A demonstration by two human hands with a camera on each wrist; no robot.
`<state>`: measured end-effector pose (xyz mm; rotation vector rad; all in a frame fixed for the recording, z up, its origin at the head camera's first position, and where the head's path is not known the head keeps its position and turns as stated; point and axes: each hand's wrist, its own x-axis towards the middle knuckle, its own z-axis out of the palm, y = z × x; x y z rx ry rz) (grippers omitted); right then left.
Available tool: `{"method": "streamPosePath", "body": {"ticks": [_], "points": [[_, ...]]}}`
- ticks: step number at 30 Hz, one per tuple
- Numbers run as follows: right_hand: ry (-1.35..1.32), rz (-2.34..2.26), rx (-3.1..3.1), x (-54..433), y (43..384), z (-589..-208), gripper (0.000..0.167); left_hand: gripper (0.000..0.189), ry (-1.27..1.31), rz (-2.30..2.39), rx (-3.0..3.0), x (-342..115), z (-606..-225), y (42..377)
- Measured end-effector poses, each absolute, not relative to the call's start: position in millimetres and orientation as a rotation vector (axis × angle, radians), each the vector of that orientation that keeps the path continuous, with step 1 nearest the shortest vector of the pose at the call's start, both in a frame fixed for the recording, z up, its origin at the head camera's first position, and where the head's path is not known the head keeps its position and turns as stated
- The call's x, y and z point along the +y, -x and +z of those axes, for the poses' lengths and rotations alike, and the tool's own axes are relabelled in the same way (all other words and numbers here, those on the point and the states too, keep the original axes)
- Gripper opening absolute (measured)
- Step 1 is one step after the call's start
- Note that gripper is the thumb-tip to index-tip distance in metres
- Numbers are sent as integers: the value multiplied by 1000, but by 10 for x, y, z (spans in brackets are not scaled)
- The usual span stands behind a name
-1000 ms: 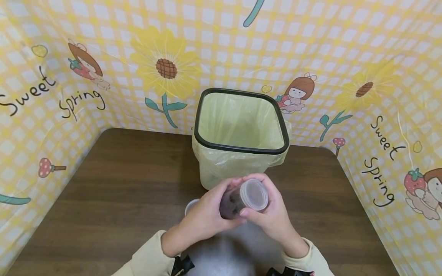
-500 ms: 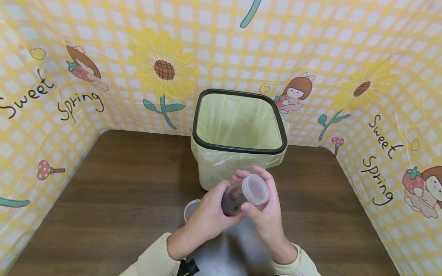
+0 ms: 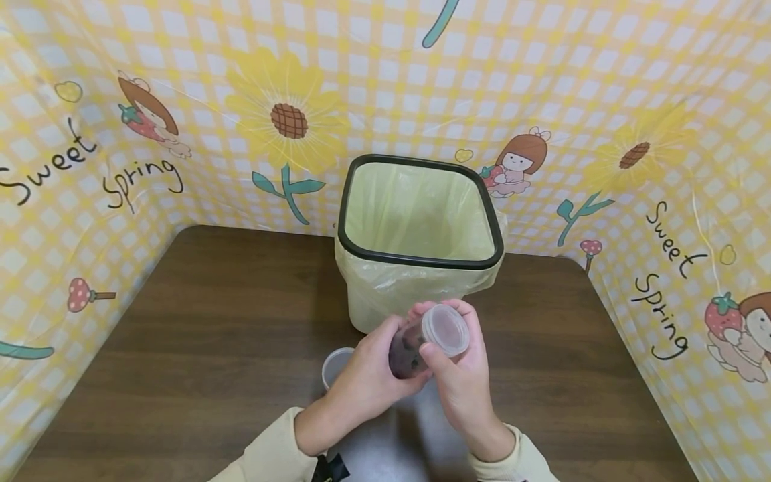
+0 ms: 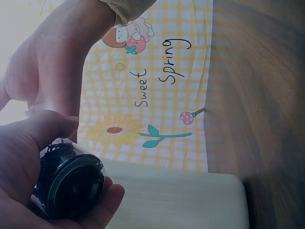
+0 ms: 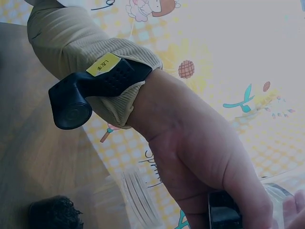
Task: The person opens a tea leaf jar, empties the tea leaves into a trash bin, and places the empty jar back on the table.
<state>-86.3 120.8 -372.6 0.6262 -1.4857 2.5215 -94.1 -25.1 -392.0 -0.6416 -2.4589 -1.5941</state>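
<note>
Both hands hold a clear plastic jar [image 3: 405, 355] with dark contents, tilted above the table in front of the bin. My left hand [image 3: 361, 378] grips its body; the left wrist view shows the jar's dark base [image 4: 76, 188] between thumb and fingers. At the upper end, my right hand [image 3: 472, 381] grips around the translucent lid [image 3: 446, 330], thumb against its edge. Left of the hands stands a second clear container [image 3: 336, 367], partly hidden by my left hand. In the right wrist view, that container shows dark matter [image 5: 55, 212] at its bottom and a ridged neck [image 5: 138, 198].
A bin [image 3: 376, 304] with a pale yellow liner and black rim stands behind the hands. Brown wood-grain table [image 3: 211, 335] spreads around it. Yellow checked cloth [image 3: 385, 80] with printed figures encloses the back and sides. A greyish shiny patch lies between the forearms.
The right hand's fingers loosened and lifted from around the lid, then closed around it again. The right wrist shifted a little left. The left hand keeps its grip on the jar.
</note>
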Motion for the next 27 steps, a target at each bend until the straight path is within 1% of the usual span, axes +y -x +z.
{"method": "streamPosePath", "body": {"ticks": [27], "points": [[-691, 2492, -1594, 1249, 872, -3699, 46, 54, 607, -1629, -2504, -277, -3913, 941]]}}
